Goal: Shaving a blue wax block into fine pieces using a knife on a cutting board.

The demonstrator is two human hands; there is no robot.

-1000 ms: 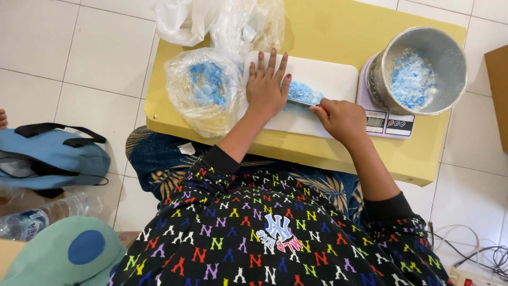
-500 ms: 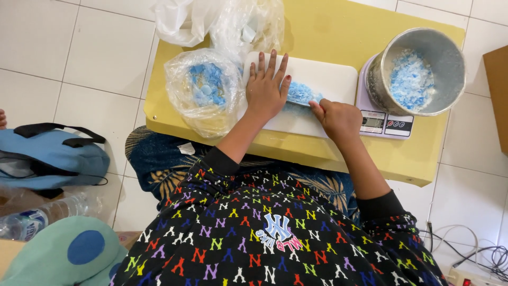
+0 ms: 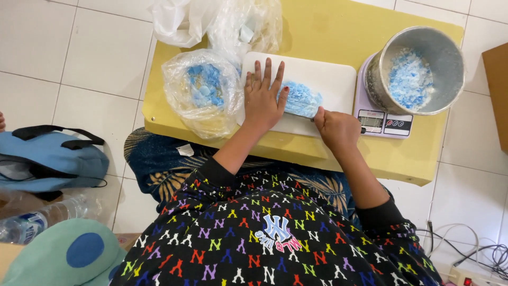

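1. Blue block (image 3: 301, 99) lies on the white cutting board (image 3: 333, 85), on the near half of the yellow worktop (image 3: 413, 159); its left end is hidden under the fingers of the left hand, and its surface looks crumbly.
2. Right hand (image 3: 337, 127) sits at the board's near edge, just right of the block, its grip pressed together into a fist. A thin dark handle end pokes out on its right side, but what it belongs to is hidden by the hand, so the tool cannot be told.
3. Left hand (image 3: 263, 98) lies flat on the board with its grip spread, fingers pointing away, the inner fingers touching the block.
4. Left of the board, a clear plastic bag (image 3: 203, 92) holds blue pieces; the plastic blurs their shapes.
5. Right of the board, a metal pot (image 3: 415, 69) with pale blue crumbs stands on a small scale (image 3: 383, 121), which it mostly covers.
6. Farther off, 2 more plastic bags (image 3: 222, 21) are cut off by the top edge.
7. Against 0.5 s ago, the right hand has shifted slightly toward the block's right end; the left hand, bag and pot have stayed where they were.
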